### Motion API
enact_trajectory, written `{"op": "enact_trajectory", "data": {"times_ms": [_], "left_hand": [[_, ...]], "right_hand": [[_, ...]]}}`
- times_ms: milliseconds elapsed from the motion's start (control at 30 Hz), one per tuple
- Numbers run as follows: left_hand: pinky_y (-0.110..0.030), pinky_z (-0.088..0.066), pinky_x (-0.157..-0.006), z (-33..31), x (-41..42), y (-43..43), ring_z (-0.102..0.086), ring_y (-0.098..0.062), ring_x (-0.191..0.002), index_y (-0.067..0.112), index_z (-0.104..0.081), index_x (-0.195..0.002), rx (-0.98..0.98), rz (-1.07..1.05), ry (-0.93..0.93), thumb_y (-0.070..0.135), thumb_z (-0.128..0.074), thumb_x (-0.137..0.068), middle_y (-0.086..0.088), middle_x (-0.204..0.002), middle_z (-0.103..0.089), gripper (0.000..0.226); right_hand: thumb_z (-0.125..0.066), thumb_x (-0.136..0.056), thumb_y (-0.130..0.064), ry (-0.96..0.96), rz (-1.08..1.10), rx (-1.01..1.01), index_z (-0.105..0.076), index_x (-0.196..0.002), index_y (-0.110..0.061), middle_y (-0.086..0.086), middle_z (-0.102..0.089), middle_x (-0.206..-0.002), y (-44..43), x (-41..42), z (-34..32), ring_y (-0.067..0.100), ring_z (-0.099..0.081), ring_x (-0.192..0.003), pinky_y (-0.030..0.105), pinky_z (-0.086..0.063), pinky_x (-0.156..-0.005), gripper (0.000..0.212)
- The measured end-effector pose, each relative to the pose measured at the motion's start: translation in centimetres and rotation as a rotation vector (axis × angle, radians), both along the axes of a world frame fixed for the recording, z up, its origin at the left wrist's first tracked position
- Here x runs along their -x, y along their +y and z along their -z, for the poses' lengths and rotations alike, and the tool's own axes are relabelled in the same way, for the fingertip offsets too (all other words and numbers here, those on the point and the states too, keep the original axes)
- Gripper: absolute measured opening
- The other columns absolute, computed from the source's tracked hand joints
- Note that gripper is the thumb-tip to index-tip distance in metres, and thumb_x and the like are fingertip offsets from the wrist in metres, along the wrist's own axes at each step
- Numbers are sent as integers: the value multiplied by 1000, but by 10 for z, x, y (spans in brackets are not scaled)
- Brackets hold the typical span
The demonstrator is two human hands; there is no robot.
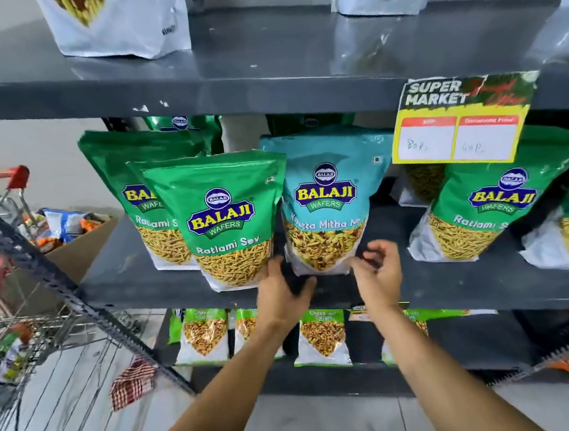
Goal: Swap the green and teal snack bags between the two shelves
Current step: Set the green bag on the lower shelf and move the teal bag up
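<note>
While the teal Balaji snack pouch (323,205) stands upright on the dark grey middle shelf (137,279) | your left hand (283,291) touches its base, fingers spread | right hand (377,272) loosely curled beside it, gripping nothing | green Ratlami Sev pouch (221,220) just left.

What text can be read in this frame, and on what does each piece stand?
"BALAJI WAFERS", "Ratlami Sev": front green bag.
"BALAJI WAFERS", "Khatta Mitha M...", cut off: teal bag.
"BALAJI WAFERS", "Ratlami S...", cut off: right green bag.
"SUPER MARKET": price tag on the shelf edge; its red script, box headings and handwritten prices are too blurred to read.
Bottom-shelf packs: too blurred to read.
White bags above: side print unreadable.
</note>
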State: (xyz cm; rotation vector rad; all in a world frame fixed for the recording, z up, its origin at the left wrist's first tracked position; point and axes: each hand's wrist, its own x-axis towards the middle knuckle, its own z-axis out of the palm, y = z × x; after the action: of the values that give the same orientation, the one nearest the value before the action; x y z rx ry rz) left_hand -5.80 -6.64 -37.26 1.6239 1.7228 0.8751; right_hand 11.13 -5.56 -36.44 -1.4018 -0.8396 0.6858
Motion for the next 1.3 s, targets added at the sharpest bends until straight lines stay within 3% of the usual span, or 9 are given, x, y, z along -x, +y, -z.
{"op": "enact_trajectory", "data": {"times_ms": [100, 233, 333, 433, 600, 900, 1033, 1133, 1300], "left_hand": [[-33, -27, -115, -16, -24, 14, -33, -31, -141, 4, -22, -149, -16, -74, -164, 44, -80, -72, -17, -148, -39, 105], [-38, -42, -111, -24, -18, 46, -56, -21, -124, 15, -44, -134, -16, -212, -328, 54, -86, -51, -4, -129, -61, 101], [-21, -39, -100, -28, -19, 51, -55, -11, -111, 15, -46, -127, -22, -164, -390, 20, -91, -56, 4, -115, -58, 84], [-33, -42, -108, -29, -16, 49, -54, -19, -120, 19, -38, -123, -10, -84, -432, 6, -87, -62, -4, -121, -56, 79], [-45, -43, -109, -24, -8, 32, -51, -23, -127, 18, -37, -132, 9, 86, -376, 34, -83, -63, -12, -133, -53, 85], [-44, -55, -95, -54, -13, -48, -67, -22, -112, 10, -45, -126, -28, 197, -558, 29, -97, -47, -12, -121, -67, 96], [-20, -55, -86, -77, -16, -104, -67, -8, -99, 18, -46, -123, -112, 190, -539, 11, -91, -57, 4, -113, -64, 80], [-31, -53, -93, -103, -12, -149, -66, -17, -108, 16, -46, -131, -185, 170, -534, 48, -95, -36, 3, -122, -66, 112], [-42, -53, -98, -142, -4, -218, -67, -5, -93, 21, -57, -117, -350, 116, -458, 47, -93, -38, 5, -107, -69, 91]], "right_hand": [[-75, -69, 2, -78, -286, 131, -43, -113, -20, 12, -54, -121, 32, -12, 5, 20, -53, -110, 23, -48, -90, 58], [-81, -66, -4, -169, -528, 262, -41, -119, -19, -9, -61, -103, 50, -5, -12, 3, -58, -96, 15, -48, -74, 68], [-81, -64, 0, -156, -540, 273, -48, -119, -22, -13, -63, -98, 53, -10, -18, -5, -57, -89, 11, -47, -69, 68], [-77, -64, 7, -184, -517, 229, -56, -115, -15, -2, -66, -99, 51, -14, -23, 4, -61, -86, 6, -48, -65, 59], [-81, -61, 8, -132, -502, 177, -58, -112, -18, -7, -67, -97, 26, -36, -26, 0, -62, -85, 7, -49, -67, 62], [-79, -65, 7, -73, -533, 144, -60, -104, -20, -5, -68, -89, -62, -61, -53, 1, -64, -76, 12, -52, -66, 51], [-83, -62, 2, -72, -558, 94, -58, -116, -12, 3, -67, -98, -117, -68, -75, 13, -62, -89, 14, -52, -72, 61], [-83, -61, 1, -53, -597, 38, -58, -109, -15, 2, -68, -102, -158, -68, -97, 17, -64, -94, 23, -52, -80, 56], [-85, -60, -2, -52, -661, -60, -58, -105, -23, 2, -69, -108, -220, -66, -140, 18, -65, -102, 35, -53, -93, 56]]}}
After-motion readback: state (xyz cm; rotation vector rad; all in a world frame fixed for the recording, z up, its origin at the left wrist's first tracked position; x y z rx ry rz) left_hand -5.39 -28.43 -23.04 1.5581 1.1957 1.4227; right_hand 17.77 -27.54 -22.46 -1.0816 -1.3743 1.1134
